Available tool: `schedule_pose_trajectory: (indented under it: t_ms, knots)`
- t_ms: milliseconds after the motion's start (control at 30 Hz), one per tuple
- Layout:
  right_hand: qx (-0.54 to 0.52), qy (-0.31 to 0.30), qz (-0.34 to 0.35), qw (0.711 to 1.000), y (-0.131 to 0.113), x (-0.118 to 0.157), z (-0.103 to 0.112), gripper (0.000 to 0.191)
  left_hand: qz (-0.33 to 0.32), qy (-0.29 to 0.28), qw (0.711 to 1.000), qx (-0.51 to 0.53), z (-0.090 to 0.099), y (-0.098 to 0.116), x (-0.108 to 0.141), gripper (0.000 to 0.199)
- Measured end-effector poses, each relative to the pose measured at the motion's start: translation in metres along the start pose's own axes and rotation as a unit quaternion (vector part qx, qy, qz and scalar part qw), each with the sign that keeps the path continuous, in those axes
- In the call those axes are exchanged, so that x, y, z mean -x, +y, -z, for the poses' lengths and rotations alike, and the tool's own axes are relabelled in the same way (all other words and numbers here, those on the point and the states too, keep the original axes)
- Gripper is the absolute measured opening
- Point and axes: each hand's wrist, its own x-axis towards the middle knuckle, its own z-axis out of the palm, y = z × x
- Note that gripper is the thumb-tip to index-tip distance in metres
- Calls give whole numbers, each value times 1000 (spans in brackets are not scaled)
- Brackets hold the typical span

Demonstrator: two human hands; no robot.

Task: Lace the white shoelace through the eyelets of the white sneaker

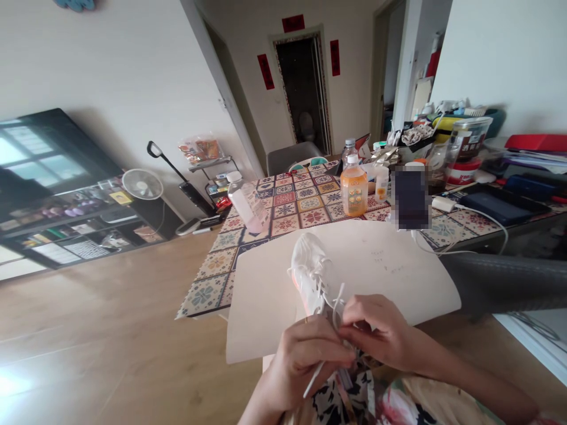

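A white lace-up shoe (308,265) rests on a large sheet of white paper (261,295), its toe pointing away from me. Both hands are at the shoe's ankle end, pinching its white shoelace (337,298). My left hand (305,354) is closed on the lace, and one lace end hangs below its fingers. Close beside it on the right, my right hand (376,330) is closed too, with a loop of lace standing up by its fingertips. The heel of the shoe is hidden behind my hands.
The table (206,292) has a patterned tile-look cloth. Beyond the paper stand a tilted-looking clear bottle (248,206), an orange drink bottle (354,189) and a blurred-out phone-like screen (411,199). Jars, papers and a white cable (505,236) crowd the right. A dark chair (500,283) is at right.
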Motion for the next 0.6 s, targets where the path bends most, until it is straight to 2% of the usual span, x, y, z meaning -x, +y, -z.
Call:
schedule_pose_trajectory:
  t_ms: [67, 167, 400, 500, 600]
  knots:
    - [-1, -39, 26, 999, -3, -4, 2, 14, -11, 24, 999, -20, 0, -1, 1, 21]
    - [14, -45, 62, 997, -5, -8, 2, 15, -23, 69, 997, -37, 1, -4, 1, 15]
    - [0, -84, 46, 995, -3, -10, -6, 10, -21, 111, 993, -37, -1, -3, -2, 13]
    - [-46, -116, -16, 992, -3, -9, -6, 5, -19, 125, 991, -43, -2, -2, -4, 16]
    - [-102, -102, -142, 979, -1, -3, -5, 10, -13, 148, 988, -52, -2, -2, -5, 17]
